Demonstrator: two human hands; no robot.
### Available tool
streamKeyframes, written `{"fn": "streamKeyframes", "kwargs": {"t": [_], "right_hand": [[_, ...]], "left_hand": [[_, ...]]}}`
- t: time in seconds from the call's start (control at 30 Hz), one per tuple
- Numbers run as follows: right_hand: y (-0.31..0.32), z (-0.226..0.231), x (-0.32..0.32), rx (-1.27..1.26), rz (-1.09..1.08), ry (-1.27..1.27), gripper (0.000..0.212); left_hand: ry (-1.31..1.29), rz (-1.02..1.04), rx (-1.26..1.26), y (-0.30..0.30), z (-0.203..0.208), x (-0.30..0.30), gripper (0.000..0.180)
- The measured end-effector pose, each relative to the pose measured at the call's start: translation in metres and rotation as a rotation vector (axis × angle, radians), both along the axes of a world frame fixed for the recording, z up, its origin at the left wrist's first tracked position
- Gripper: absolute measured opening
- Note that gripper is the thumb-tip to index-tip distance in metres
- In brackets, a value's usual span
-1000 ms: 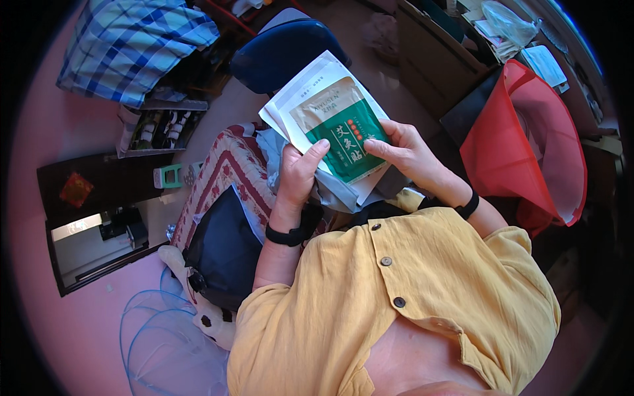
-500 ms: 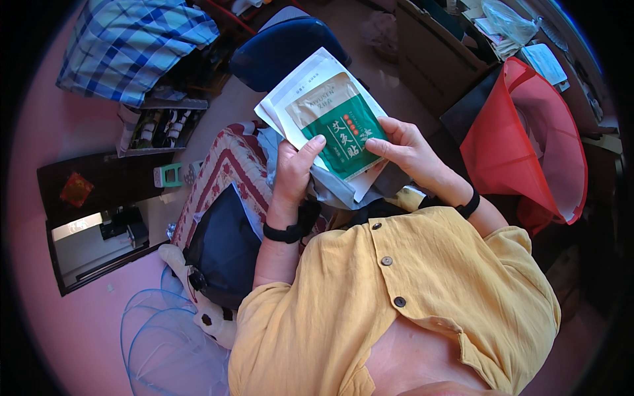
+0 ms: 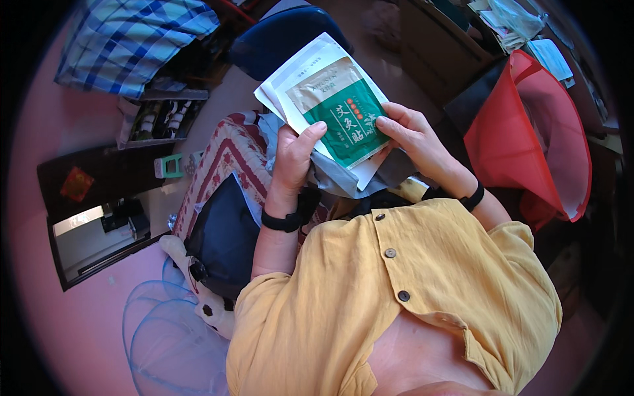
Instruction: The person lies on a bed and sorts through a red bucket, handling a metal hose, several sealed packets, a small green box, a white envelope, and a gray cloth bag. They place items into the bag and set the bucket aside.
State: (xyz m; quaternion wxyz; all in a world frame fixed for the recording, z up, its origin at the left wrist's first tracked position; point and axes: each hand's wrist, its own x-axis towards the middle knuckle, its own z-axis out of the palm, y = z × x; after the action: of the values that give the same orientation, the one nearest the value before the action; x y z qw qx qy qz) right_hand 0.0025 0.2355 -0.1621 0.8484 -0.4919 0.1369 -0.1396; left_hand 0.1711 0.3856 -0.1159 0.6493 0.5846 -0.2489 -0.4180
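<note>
- The flat white sachet with a green and tan front panel is held up in front of the chest, above a lap crowded with a grey plastic bag and a red patterned cloth; a red fabric hamper stands close on the right.
- Since half a second ago the sachet has hardly shifted.
- The left hand has its grip closed on the sachet's lower left edge, thumb on the front.
- The right hand pinches its right edge.
- More white packets are fanned behind it.
</note>
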Motion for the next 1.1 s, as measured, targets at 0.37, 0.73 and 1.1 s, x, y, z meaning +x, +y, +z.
{"fn": "streamKeyframes", "kwargs": {"t": [0.37, 0.73, 1.1], "right_hand": [[0.0, 0.0, 0.0, 0.05, -0.006, 0.017, 0.036], [-0.001, 0.001, -0.006, -0.029, -0.07, -0.066, 0.04], [0.001, 0.019, 0.0, -1.274, -0.111, 0.06, 0.087]], "left_hand": [[-0.042, 0.012, 0.011, 0.002, -0.002, -0.001, 0.041], [0.026, 0.08, 0.029, 0.003, -0.006, -0.004, 0.038], [0.064, 0.022, 0.026, 0.002, -0.005, -0.003, 0.038]]}}
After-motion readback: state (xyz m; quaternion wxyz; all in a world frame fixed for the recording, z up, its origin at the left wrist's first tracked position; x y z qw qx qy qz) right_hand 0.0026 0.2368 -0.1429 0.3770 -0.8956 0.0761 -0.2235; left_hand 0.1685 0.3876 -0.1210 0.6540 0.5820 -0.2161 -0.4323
